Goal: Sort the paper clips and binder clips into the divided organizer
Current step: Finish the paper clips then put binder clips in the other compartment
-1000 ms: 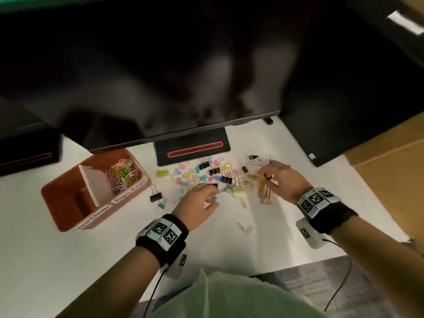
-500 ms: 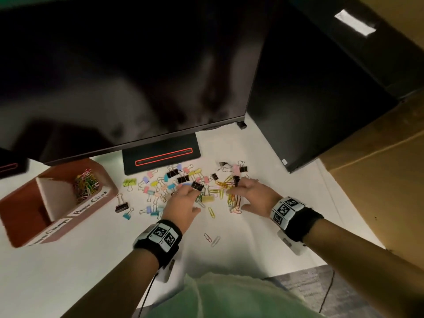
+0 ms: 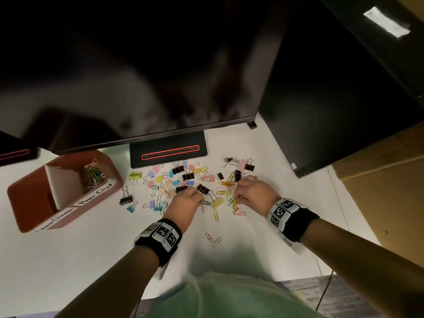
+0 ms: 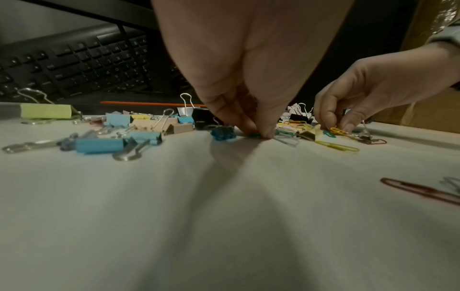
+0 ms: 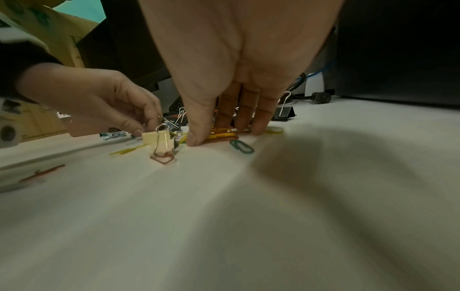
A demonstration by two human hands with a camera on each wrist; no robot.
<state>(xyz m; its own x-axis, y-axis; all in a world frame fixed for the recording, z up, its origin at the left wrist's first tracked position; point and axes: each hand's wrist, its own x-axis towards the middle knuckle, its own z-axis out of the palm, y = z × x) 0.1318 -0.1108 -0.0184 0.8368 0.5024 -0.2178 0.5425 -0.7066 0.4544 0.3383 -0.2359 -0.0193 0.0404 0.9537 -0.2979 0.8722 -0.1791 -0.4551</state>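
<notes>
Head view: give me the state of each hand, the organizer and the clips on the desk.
left hand: fingertips pinching a green paper clip on the desk
right hand: fingers gathering paper clips
organizer: paper clip compartment partly filled, other compartment looks empty
binder clips: scattered, unsorted

Since a second ago, the left hand [image 3: 186, 204] is brought right and the right hand [image 3: 252, 191] left, both now set fingertips-down among the coloured wire paper clips [image 3: 226, 193].
</notes>
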